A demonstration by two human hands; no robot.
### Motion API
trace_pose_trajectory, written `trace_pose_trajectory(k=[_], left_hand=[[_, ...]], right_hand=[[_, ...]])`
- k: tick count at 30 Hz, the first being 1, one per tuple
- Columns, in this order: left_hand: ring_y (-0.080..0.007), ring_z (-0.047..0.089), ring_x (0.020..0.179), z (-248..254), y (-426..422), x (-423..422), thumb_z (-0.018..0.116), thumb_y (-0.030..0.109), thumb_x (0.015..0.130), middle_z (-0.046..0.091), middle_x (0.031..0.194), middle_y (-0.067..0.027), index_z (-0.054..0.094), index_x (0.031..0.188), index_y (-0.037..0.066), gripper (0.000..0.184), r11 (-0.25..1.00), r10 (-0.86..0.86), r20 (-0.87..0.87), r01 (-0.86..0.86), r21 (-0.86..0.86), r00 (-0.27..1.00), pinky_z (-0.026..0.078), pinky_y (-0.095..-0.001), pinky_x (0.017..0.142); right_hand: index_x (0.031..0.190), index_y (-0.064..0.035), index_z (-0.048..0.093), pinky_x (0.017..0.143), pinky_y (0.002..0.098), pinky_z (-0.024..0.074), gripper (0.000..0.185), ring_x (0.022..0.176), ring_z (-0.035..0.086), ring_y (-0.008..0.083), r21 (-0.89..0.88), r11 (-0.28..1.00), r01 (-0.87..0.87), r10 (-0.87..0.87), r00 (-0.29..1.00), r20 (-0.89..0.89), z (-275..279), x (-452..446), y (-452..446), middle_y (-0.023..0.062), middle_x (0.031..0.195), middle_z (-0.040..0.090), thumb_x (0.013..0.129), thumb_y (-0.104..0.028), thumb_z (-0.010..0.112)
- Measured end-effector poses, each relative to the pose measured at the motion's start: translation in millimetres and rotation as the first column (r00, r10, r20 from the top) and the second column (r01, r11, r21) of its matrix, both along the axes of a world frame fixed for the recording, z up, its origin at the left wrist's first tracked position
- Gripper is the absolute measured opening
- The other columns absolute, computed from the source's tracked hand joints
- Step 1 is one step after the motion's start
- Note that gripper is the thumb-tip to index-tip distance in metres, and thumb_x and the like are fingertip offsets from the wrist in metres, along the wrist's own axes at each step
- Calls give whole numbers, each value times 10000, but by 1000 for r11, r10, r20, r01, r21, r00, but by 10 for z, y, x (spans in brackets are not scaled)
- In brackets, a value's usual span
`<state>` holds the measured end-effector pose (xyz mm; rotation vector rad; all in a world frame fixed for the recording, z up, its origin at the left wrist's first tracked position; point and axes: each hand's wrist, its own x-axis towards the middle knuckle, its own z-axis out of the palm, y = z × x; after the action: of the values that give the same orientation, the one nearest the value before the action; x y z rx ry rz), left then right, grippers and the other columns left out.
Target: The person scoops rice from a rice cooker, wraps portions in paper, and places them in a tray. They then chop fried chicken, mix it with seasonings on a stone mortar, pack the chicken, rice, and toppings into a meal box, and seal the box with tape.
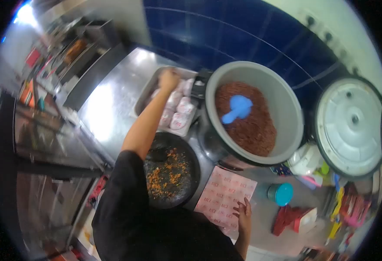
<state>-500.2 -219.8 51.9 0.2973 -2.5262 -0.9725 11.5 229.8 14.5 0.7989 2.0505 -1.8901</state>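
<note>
Several wrapped parcels [179, 120] done, in tray [139, 102], 11 o'clock; left hand [169, 80] there, grip blurred, cannot tell. Right hand [243, 213] at printed paper [224, 186], 5 o'clock, grip loosely spread, apparently empty. Loose grain [255, 135] left, 1 o'clock.

Wall [243, 26]: dark blue tile, pale section [338, 26] above. Counter [106, 108]: metal, glare on surface. Cabinet [47, 209]: left side, dark frame, glass panels. Light [26, 15]: bright, upper left.
</note>
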Motion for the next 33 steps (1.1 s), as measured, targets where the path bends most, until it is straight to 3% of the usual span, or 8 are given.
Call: trace_pose_trajectory(k=[3,5,8,11,15,21,26,33], left_hand=[[-385,709,929,1387,658,534,674,323,928,726,1011,-214,694,1080,30,331,948,139,-494,29,317,858,552,-460,839],[-366,708,883,2088,1296,926,700,332,918,719,950,-219,681,1025,13,337,913,-224,-544,369,173,809,549,-449,780],[-333,730,875,2339,2121,1331,737,290,881,731,936,-203,621,1161,18,407,567,-655,241,676,-470,716,562,-419,763],[-306,747,894,1978,2574,1362,716,202,856,735,957,-226,540,1285,22,497,34,-255,793,825,-564,553,585,-426,731],[-303,752,872,1865,2565,1279,653,154,886,738,955,-218,554,1287,8,438,-94,-246,710,713,-695,660,600,-413,716],[-272,766,911,1840,2811,908,658,127,878,751,955,-206,640,1187,-20,342,14,-393,255,283,-959,883,613,-341,733],[-353,753,882,1826,3088,757,564,183,929,728,879,-258,718,1047,3,265,-58,-358,648,676,-734,672,610,-482,676],[-458,691,912,1899,3091,1356,586,200,920,703,904,-270,717,1048,34,247,45,-574,762,941,-335,299,533,-556,864]], right_hand=[[1513,-59,425,846,372,566,526,1058,658,249,-4,997,74,-74,997,36,-44,100,107,169,1328,613,1060,-293,554],[1489,-54,452,844,364,564,500,1049,658,242,-38,993,113,-113,994,11,-143,131,152,160,1314,622,1058,-284,558],[1451,-45,491,843,349,557,459,1032,659,223,-78,993,89,-92,995,-39,-178,-9,176,144,1290,636,1052,-260,567],[1433,-46,512,843,334,547,432,1021,658,198,-88,995,43,-56,988,-145,-99,-170,228,126,1275,646,1048,-233,573],[1403,-58,552,864,322,524,414,1010,645,186,-135,982,130,-159,961,-226,-137,-60,408,108,1241,669,998,-122,604],[1362,-62,571,839,309,531,346,1025,656,172,-175,966,189,-223,955,-198,-378,-47,527,79,1228,670,1033,-166,587],[1361,-68,574,834,304,530,339,1025,658,174,-128,983,135,-163,958,-238,-336,-89,571,79,1224,669,1031,-146,573],[1355,-61,580,837,296,527,348,1014,656,168,-166,977,136,-167,968,-190,-326,-160,526,84,1226,671,1036,-200,590]])
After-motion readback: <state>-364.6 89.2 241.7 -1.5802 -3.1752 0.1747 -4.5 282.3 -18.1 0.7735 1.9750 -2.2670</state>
